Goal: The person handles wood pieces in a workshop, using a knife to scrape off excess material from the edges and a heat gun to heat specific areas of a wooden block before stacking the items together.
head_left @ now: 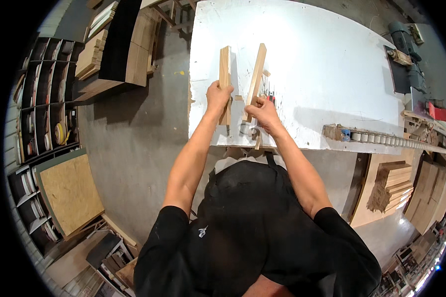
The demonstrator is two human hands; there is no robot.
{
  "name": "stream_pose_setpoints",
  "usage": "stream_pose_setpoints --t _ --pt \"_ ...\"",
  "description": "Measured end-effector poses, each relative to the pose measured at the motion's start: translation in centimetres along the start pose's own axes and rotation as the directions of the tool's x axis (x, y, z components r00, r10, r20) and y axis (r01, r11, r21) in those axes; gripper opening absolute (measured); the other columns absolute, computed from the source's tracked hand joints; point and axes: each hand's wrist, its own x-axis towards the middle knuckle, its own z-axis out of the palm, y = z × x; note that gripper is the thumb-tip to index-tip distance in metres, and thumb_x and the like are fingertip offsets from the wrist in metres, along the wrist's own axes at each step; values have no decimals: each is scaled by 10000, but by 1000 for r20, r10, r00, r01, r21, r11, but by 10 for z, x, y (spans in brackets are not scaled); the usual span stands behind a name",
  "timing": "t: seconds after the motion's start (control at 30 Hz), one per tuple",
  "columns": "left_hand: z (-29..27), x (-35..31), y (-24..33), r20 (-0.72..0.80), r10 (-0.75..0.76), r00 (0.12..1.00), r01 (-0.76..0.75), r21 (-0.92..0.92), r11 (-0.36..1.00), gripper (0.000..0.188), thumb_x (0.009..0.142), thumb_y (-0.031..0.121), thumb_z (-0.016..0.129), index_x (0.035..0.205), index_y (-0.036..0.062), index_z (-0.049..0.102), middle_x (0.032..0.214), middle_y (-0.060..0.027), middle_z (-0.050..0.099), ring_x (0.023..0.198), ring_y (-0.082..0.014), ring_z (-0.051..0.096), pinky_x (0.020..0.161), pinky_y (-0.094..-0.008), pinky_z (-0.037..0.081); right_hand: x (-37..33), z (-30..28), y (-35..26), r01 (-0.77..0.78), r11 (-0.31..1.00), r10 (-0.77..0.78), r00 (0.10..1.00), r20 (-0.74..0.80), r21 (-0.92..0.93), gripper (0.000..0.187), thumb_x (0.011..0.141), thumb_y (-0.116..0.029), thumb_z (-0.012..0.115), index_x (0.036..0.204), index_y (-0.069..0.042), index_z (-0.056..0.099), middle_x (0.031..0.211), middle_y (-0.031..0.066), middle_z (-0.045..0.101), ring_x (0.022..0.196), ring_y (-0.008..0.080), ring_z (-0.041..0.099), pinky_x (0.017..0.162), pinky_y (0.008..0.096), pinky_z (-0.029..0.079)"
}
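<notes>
Two light wooden strips stand out over the white tabletop in front of me. My left hand is closed around the left wooden strip, gripping it below its middle. The right wooden strip leans slightly, its top tilted to the right. Near its lower end, my right hand pinches it with the thumb and fingers. Between the strips lies a small wood offcut. Beside my right hand is a small red and black item, partly hidden. A roll-like object sits by the near table edge.
At the table's right lies a roller conveyor strip; a motor is at the far right corner. Stacked wood pieces stand right of me. On the left are a dark shelf rack and a plywood panel.
</notes>
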Motion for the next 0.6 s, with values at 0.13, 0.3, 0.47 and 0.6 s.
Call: stream_pose_setpoints --t 0.13,0.3,0.47,0.6 --pt "-1 5 7 175 -83 981 128 -260 957 285 822 82 657 1059 -74 631 835 -60 639 712 -115 576 642 -268 487 -6 -10 1 -73 986 70 997 23 150 179 760 -163 698 825 -22 607 671 -3 559 604 80 542 486 241 367" --pt "-9 2 14 344 -147 927 297 -437 849 348 844 109 684 1137 -60 607 881 -64 637 738 -137 588 663 -273 506 -4 -3 12 12 989 -16 1000 24 146 211 778 -155 700 889 0 610 690 6 576 617 93 562 524 251 415" --pt "-33 6 13 479 -179 859 405 -423 811 443 852 134 703 1222 -63 559 955 -106 645 819 -176 628 733 -307 553 -2 17 21 49 975 -76 990 -119 -215 463 807 -189 695 1169 76 582 760 100 667 711 202 661 711 294 519" --pt "-44 3 25 566 -171 806 456 -410 790 455 860 132 700 1234 -72 541 982 -130 652 884 -203 649 788 -335 570 -14 38 35 158 505 -681 676 -280 -848 536 834 -259 698 1214 91 554 976 214 673 884 256 664 795 317 517"
